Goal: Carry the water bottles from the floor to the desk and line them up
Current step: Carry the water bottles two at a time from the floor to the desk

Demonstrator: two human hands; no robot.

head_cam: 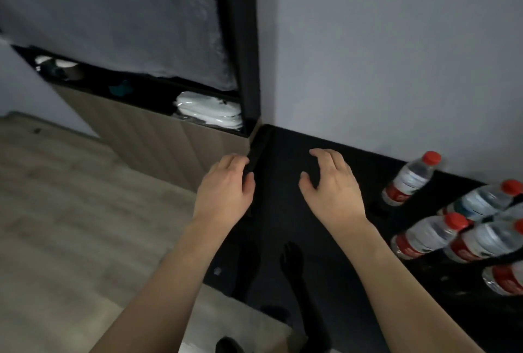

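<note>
While our left hand (225,185) curls its fingers over the counter (285,211) edge, our right hand (328,183) hovers loosely bent, holding nothing. At three o'clock, well apart from both hands, red-capped water bottles (430,236) stand grouped on the counter.
</note>
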